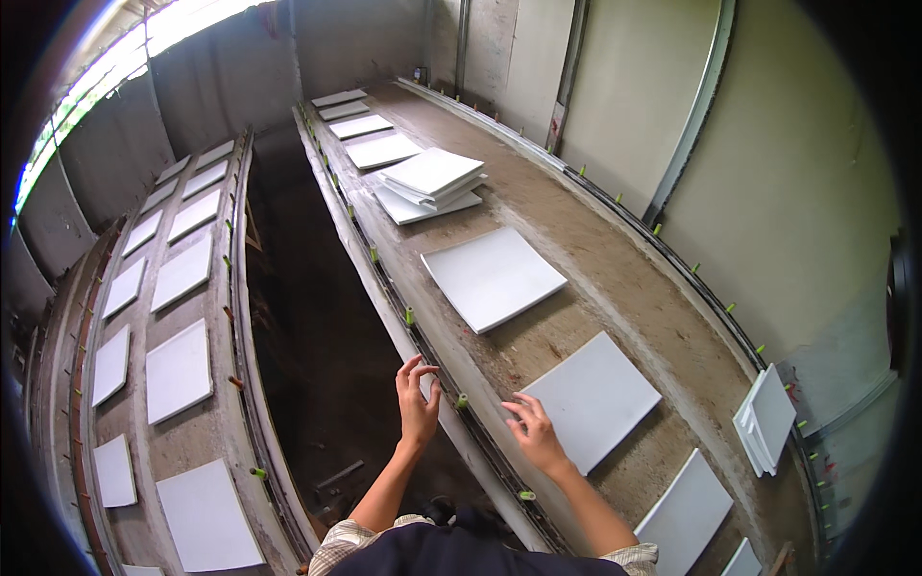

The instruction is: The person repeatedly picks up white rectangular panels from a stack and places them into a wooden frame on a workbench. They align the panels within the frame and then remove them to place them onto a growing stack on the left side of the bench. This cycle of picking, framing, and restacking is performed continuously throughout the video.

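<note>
Both my hands are held out in front of me, fingers apart and slightly curled, with nothing in them. My left hand hovers over the near edge of the right-hand bench, close to a green peg. Beside a flat white square panel, my right hand overlaps its left corner in the picture; whether it touches the panel I cannot tell. Just beyond lies another white panel, its edges slightly raised. Farther along, several white panels form an uneven stack.
A second bench on the left bears rows of white panels. Between the benches runs a dark gap. Green pegs line the bench edges. More panels lean together at the far right, near the pale wall.
</note>
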`<state>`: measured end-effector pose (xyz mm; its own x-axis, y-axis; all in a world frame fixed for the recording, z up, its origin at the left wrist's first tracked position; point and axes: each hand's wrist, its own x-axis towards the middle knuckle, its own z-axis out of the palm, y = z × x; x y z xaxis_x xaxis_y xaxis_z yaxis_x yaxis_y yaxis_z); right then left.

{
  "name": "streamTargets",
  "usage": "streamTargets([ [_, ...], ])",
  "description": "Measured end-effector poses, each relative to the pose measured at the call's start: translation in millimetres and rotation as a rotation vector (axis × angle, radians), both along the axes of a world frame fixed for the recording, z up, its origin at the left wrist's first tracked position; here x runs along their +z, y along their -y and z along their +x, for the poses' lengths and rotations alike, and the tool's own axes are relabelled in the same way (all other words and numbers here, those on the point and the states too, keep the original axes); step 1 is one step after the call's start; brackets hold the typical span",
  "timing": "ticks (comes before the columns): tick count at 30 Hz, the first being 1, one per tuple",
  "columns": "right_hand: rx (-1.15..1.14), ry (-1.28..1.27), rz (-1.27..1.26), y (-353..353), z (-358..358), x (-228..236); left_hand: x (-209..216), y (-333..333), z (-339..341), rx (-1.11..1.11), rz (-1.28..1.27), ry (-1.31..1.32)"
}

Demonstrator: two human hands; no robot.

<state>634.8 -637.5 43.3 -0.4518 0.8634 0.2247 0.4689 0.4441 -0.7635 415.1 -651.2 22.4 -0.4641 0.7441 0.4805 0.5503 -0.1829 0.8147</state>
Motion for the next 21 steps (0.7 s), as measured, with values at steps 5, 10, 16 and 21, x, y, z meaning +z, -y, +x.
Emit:
streamTargets([
  [5, -0.032, -0.116, 0.026, -46.4, -33.0, 13.6, 29.1, -31.6, -35.9, -0.054, 0.082, -0.100],
  [10, 0.002, -0.187, 0.058, -118.3, -77.7, 21.4, 46.9, -131.3, -112.1, -0.363, 0.245, 0.378],
  [16, -0.046, -0.277, 0.006, -263.5, -172.5, 31.5, 49.0, -323.4, -217.5, -0.365, 0.085, 0.864],
  [21, -0.153, -0.686, -0.424, -394.4, -256.0, 11.9, 20.8, -449.3, -266.7, -0.357, -0.195, 1.239],
])
